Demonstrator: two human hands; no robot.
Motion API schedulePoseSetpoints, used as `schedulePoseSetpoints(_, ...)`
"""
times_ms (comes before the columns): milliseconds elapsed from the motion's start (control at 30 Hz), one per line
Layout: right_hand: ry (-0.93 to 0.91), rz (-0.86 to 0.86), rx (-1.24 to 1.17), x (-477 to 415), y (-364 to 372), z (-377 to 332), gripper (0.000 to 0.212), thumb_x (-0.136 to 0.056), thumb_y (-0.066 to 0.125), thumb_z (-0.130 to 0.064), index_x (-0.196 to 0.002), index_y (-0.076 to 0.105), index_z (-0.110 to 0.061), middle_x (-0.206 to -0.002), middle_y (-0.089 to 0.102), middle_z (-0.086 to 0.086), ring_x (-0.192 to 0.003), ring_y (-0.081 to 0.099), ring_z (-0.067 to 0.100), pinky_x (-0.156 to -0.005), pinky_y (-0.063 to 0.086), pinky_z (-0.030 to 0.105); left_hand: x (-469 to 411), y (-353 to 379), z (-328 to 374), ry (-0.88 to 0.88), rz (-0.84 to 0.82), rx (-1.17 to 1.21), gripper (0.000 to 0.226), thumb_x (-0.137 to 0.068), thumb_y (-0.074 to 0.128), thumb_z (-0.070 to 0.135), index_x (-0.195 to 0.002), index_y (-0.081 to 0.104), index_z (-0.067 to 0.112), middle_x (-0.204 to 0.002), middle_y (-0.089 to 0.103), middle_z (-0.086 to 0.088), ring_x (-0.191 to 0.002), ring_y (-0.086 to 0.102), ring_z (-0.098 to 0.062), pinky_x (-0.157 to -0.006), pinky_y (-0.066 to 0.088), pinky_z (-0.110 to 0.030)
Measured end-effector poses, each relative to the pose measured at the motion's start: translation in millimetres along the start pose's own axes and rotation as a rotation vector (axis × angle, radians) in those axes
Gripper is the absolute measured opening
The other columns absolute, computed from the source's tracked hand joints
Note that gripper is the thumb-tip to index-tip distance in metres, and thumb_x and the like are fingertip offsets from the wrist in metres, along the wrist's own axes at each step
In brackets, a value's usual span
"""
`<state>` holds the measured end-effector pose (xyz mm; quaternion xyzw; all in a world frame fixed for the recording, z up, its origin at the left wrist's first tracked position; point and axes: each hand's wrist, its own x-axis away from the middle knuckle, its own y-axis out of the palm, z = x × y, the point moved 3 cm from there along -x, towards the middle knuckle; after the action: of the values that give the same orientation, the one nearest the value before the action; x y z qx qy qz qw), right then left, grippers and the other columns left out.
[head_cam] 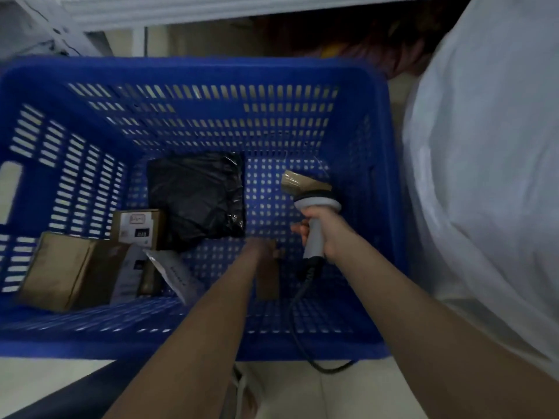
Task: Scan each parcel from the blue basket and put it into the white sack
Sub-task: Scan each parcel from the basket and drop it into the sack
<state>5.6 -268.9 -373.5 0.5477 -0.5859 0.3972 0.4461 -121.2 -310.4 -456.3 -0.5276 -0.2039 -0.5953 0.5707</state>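
The blue basket (193,74) fills the view. On its floor lie a black plastic-wrapped parcel (196,195), a brown box (57,270) at the near left, a smaller labelled box (139,226), a white mailer (172,273) and a small brown parcel (302,182) at the right. My right hand (326,234) grips the grey barcode scanner (316,225) inside the basket, just in front of that small parcel. My left hand (263,247), blurred, reaches down onto a narrow brown parcel (267,279) near the front wall; its fingers are hard to make out. The white sack (490,164) stands at the right.
The scanner's dark cable (299,337) runs over the basket's front rim onto the pale tiled floor (348,394). A white shelf or table edge (181,10) lies beyond the basket. A dark object (75,388) shows at the lower left.
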Motion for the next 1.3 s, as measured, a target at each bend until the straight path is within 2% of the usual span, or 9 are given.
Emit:
schedulePoseSetpoints(100, 0.017, -0.010, -0.036, -5, -4, 2, 0.026, -0.098, 0.053, -0.022, -0.077, 0.048, -0.007, -0.075, 0.058, 0.009, -0.032, 0.048, 0.007, -0.050, 0.039, 0.022, -11, -4, -5, -0.055, -0.003, -0.098, 0.040, -0.095, 0.057, 0.020, -0.128, 0.055, -0.003, -0.119, 0.061, -0.017, -0.096, 0.062, -0.024, -0.063, 0.049, -0.018)
schedulePoseSetpoints(200, -0.027, -0.027, -0.062, 7, -9, 2, 0.023, -0.096, 0.057, -0.022, -0.079, 0.052, -0.007, -0.078, 0.061, 0.009, -0.040, 0.053, 0.009, -0.045, 0.043, 0.022, -2, -24, 3, -0.055, 0.081, 0.088, 0.042, -0.090, 0.063, 0.027, -0.120, 0.056, -0.002, -0.117, 0.060, -0.018, -0.109, 0.060, -0.032, -0.084, 0.050, -0.038)
schedulePoseSetpoints(333, -0.132, -0.062, -0.030, 46, -8, -2, 0.014, -0.091, 0.060, -0.016, -0.082, 0.057, -0.007, -0.078, 0.062, 0.010, -0.055, 0.054, 0.012, -0.051, 0.046, 0.024, 32, -61, 21, 0.044, 0.092, 0.444, 0.024, -0.089, 0.062, 0.020, -0.107, 0.057, 0.005, -0.109, 0.064, -0.016, -0.099, 0.061, -0.033, -0.084, 0.054, -0.046)
schedulePoseSetpoints(500, -0.350, -0.016, 0.005, 114, -5, 0, 0.003, -0.086, 0.064, -0.006, -0.085, 0.062, -0.005, -0.076, 0.061, 0.009, -0.062, 0.057, 0.017, -0.055, 0.051, 0.028, 100, -104, 34, 0.214, 0.075, 0.621, 0.023, -0.091, 0.058, 0.021, -0.109, 0.059, 0.008, -0.099, 0.068, -0.008, -0.102, 0.063, -0.026, -0.081, 0.054, -0.042)
schedulePoseSetpoints(600, -0.472, -0.001, 0.026, 156, -9, 11, 0.012, -0.082, 0.069, -0.007, -0.093, 0.062, -0.008, -0.090, 0.063, 0.010, -0.079, 0.061, 0.022, -0.063, 0.054, 0.033, 149, -124, 38, 0.305, 0.069, 0.649, 0.011, -0.092, 0.056, 0.022, -0.096, 0.060, 0.012, -0.091, 0.068, -0.004, -0.095, 0.063, -0.023, -0.085, 0.054, -0.041)
schedulePoseSetpoints(733, -0.544, -0.109, -0.049, 206, -15, 37, 0.034, -0.084, 0.071, -0.010, -0.116, 0.062, -0.004, -0.109, 0.068, 0.016, -0.099, 0.066, 0.032, -0.075, 0.057, 0.039, 213, -131, 41, 0.400, 0.006, 0.686, 0.009, -0.093, 0.056, 0.019, -0.097, 0.060, 0.012, -0.090, 0.068, -0.003, -0.085, 0.064, -0.019, -0.074, 0.054, -0.035)
schedulePoseSetpoints(967, -0.752, -0.131, -0.140, 274, -43, 65, 0.028, -0.087, 0.065, -0.004, -0.114, 0.062, -0.006, -0.108, 0.071, 0.010, -0.098, 0.068, 0.024, -0.078, 0.057, 0.036, 293, -104, 36, 0.493, -0.256, 0.538, 0.028, -0.091, 0.062, 0.012, -0.118, 0.059, 0.010, -0.117, 0.067, -0.012, -0.109, 0.063, -0.030, -0.091, 0.053, -0.045)
schedulePoseSetpoints(1133, -0.848, -0.071, -0.123, 309, -70, 86, 0.013, -0.087, 0.067, -0.005, -0.098, 0.065, -0.010, -0.083, 0.071, 0.001, -0.075, 0.068, 0.016, -0.070, 0.056, 0.029, 318, -89, 38, 0.606, -0.117, 0.571, 0.034, -0.090, 0.060, 0.007, -0.123, 0.058, 0.012, -0.112, 0.070, -0.009, -0.106, 0.065, -0.026, -0.088, 0.055, -0.043)
schedulePoseSetpoints(1300, -0.910, 0.017, -0.013, 328, -97, 115, 0.005, -0.085, 0.069, -0.007, -0.083, 0.069, -0.003, -0.067, 0.070, 0.012, -0.054, 0.062, 0.016, -0.052, 0.053, 0.023, 328, -78, 42, 0.650, -0.015, 0.560, 0.034, -0.090, 0.060, 0.005, -0.123, 0.061, 0.015, -0.111, 0.071, -0.005, -0.105, 0.066, -0.025, -0.091, 0.053, -0.049)
